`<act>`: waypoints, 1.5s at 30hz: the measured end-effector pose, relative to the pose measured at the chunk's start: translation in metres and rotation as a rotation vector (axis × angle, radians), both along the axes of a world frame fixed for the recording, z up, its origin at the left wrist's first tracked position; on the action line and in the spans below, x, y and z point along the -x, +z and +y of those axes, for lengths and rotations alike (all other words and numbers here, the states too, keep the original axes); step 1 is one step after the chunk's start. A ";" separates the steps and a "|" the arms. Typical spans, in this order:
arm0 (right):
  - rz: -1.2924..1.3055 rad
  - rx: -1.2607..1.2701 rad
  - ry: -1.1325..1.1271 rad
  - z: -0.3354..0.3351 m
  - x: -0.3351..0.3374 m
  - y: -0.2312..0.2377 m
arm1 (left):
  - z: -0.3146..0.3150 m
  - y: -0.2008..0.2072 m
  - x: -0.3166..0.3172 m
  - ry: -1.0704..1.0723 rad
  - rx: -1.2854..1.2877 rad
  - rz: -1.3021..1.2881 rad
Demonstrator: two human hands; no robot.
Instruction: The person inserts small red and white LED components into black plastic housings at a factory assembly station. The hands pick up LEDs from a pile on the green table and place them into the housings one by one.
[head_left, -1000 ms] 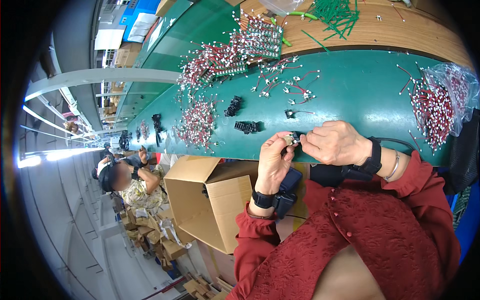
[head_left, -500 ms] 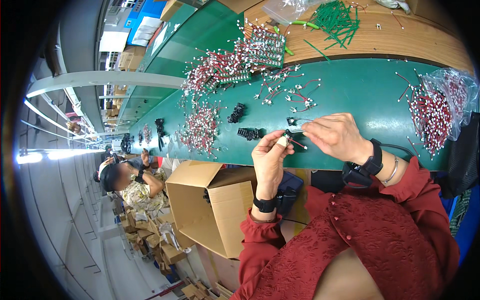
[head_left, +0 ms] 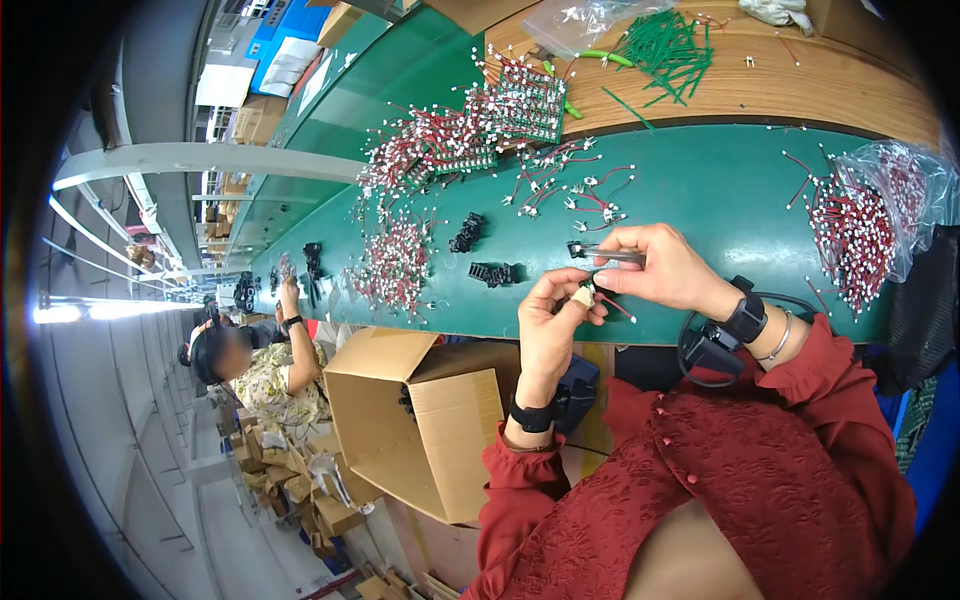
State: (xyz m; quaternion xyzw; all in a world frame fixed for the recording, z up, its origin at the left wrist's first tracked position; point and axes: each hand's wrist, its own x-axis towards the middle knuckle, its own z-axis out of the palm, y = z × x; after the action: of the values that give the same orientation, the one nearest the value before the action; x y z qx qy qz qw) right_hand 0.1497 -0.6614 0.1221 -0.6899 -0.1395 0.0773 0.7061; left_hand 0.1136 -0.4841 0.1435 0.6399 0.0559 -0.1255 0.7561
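Left hand (head_left: 548,325): hovers over near edge of smooth green tabletop (head_left: 730,195); fingertips clamped on small part with thin red white-tipped lead (head_left: 620,309), body mostly hidden.
Right hand (head_left: 668,274): also over tabletop's near side; thumb and forefinger clamped on slim grey metal tweezers (head_left: 622,256).
Tweezers: point leftward over tabletop toward small black plastic piece (head_left: 575,248); cannot tell contact.
Two black ridged plastic blocks (head_left: 492,274): lie left of tabletop's middle.
Red white-ended wires (head_left: 850,240): spill from clear plastic bag (head_left: 932,182) at tabletop's right end.

Right hand (head_left: 660,268) drawn in toward left hand (head_left: 548,330)
The gap between them has narrowed; the tweezers (head_left: 622,256) have swung to the left hand's far side.
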 end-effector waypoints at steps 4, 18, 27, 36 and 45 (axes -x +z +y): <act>0.110 0.049 0.204 -0.001 -0.003 -0.008 | 0.000 -0.002 0.000 -0.037 -0.109 -0.055; 0.285 -0.285 0.196 0.002 -0.002 -0.005 | -0.005 -0.003 0.007 0.067 0.004 -0.131; 0.053 -0.125 0.049 0.007 0.005 -0.004 | -0.019 -0.010 0.009 0.200 -0.019 -0.184; 0.093 -0.056 0.199 0.005 0.012 -0.004 | -0.012 -0.009 0.024 0.230 -0.012 -0.161; 0.007 0.130 0.052 0.009 0.006 0.002 | 0.015 -0.009 -0.004 0.199 -0.203 -0.098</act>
State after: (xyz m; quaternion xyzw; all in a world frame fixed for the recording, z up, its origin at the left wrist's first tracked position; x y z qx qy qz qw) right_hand 0.1439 -0.6526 0.1239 -0.7300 -0.1497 0.1070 0.6582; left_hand 0.1175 -0.4689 0.1344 0.7099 0.0946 -0.0122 0.6978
